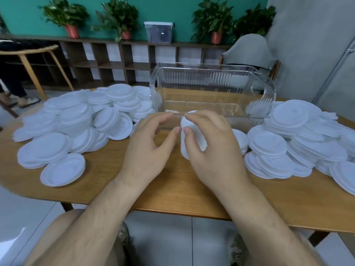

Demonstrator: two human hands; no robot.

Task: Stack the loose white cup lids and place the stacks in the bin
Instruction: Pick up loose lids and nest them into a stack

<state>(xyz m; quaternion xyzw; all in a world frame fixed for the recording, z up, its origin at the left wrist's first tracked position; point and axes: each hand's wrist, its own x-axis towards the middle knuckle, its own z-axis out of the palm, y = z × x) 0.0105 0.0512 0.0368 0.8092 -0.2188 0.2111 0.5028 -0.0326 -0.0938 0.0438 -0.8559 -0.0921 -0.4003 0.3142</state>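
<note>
Left lid heap (63, 131) and right lid heap (297, 146) walled off both sides; the bare strip of table (178, 187) between them led straight to the open-topped bin (211, 83).

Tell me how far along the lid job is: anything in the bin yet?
Done: nothing yet; no stack shows inside the clear bin. In hand: the right hand grips a small lid stack on edge in front of the bin, the left hand with its thumb at the rim. Left: the left pile and right pile, loose on the table.
</note>
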